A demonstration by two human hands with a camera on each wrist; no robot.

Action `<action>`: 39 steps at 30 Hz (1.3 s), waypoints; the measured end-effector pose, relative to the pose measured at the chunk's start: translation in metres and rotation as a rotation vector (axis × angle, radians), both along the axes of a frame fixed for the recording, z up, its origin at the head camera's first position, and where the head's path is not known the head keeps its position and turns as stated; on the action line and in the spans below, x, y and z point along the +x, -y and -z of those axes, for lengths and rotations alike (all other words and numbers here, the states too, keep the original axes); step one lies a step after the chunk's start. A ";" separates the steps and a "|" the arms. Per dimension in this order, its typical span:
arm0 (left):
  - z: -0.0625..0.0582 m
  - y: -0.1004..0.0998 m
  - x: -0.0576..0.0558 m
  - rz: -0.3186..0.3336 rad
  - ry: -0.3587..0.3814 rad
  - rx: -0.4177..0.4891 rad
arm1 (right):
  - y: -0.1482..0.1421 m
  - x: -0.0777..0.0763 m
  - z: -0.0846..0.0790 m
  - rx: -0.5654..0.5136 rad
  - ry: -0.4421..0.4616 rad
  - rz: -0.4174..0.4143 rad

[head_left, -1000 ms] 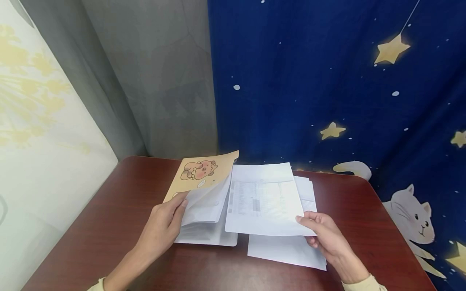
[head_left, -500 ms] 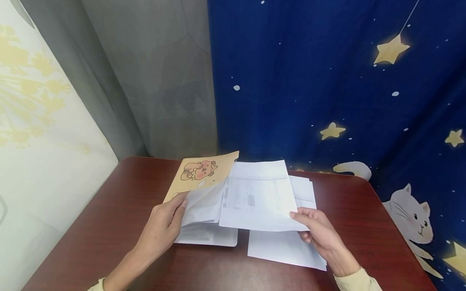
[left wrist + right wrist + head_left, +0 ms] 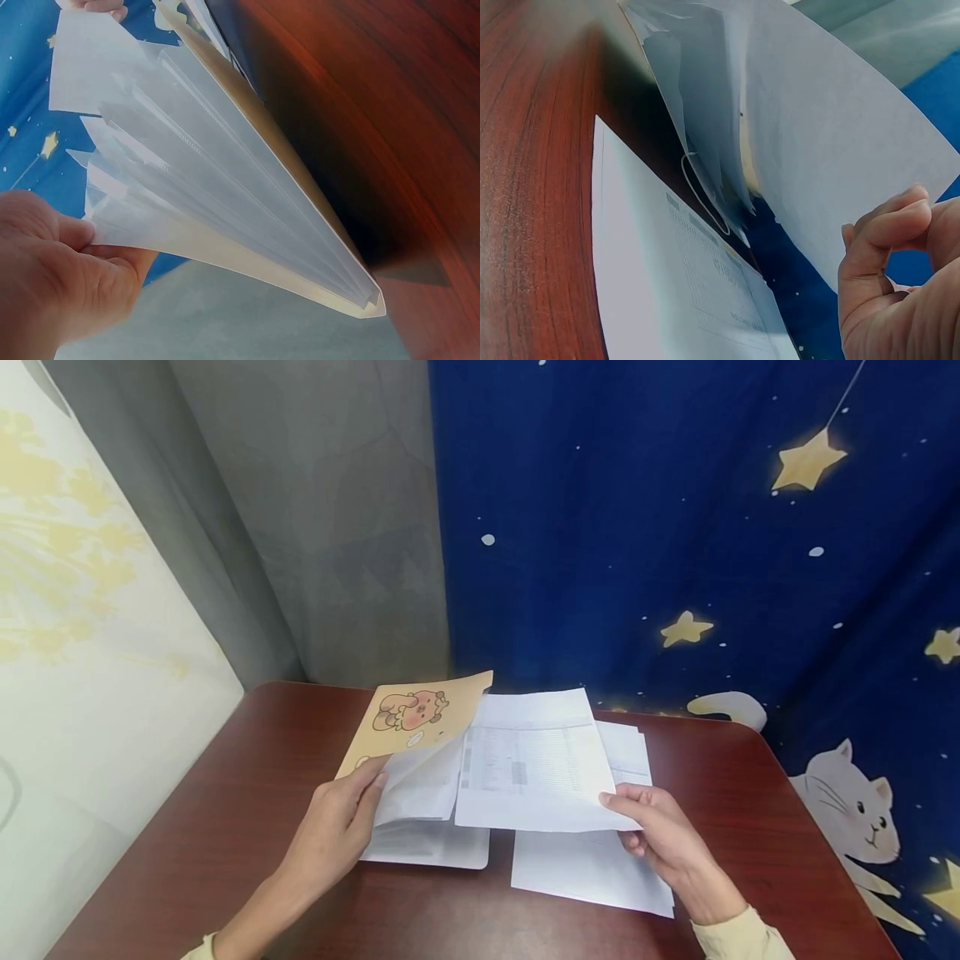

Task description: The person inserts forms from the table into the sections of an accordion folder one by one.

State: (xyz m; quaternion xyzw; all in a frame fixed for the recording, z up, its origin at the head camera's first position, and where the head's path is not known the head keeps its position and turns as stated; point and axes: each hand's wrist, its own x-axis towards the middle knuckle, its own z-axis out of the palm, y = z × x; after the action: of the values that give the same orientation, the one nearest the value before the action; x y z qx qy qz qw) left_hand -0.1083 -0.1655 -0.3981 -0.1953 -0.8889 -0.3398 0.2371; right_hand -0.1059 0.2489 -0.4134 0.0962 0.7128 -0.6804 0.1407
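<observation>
In the head view, a folder [image 3: 416, 710] with a tan cover and a cartoon animal lies partly spread, its clear sleeves showing. My left hand [image 3: 337, 818] pinches the lifted cover's near edge between thumb and fingers. The left wrist view shows several clear sleeves [image 3: 187, 150] fanned out inside it. My right hand [image 3: 663, 831] pinches the lower right corner of a printed sheet of paper [image 3: 536, 760]. That sheet's left edge meets the sleeves beside the cover. Curled fingers [image 3: 885, 232] hold it in the right wrist view.
More printed sheets [image 3: 592, 872] lie on the reddish-brown table [image 3: 420, 918] under the held sheet, right of the folder. A grey curtain [image 3: 352, 568] and a blue star-patterned curtain [image 3: 600, 568] hang behind the table. A pale wall [image 3: 97, 693] stands at the left.
My right hand has moved left and slightly up with the sheet, bringing its left edge to the folder's sleeves. My left hand has stayed in place on the cover.
</observation>
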 end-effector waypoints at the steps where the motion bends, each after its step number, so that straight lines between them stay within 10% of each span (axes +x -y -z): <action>1: 0.000 0.000 0.000 0.002 -0.003 0.000 | 0.000 -0.001 0.000 0.000 0.001 -0.005; 39: -0.001 -0.001 -0.001 0.018 0.023 -0.013 | 0.054 -0.015 -0.001 0.015 -0.066 -0.054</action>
State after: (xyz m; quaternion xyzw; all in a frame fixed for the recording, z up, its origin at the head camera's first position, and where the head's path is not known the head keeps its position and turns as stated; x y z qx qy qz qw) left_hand -0.1091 -0.1645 -0.3967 -0.2009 -0.8920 -0.3383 0.2225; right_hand -0.1208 0.1954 -0.4125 0.0554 0.7245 -0.6738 0.1346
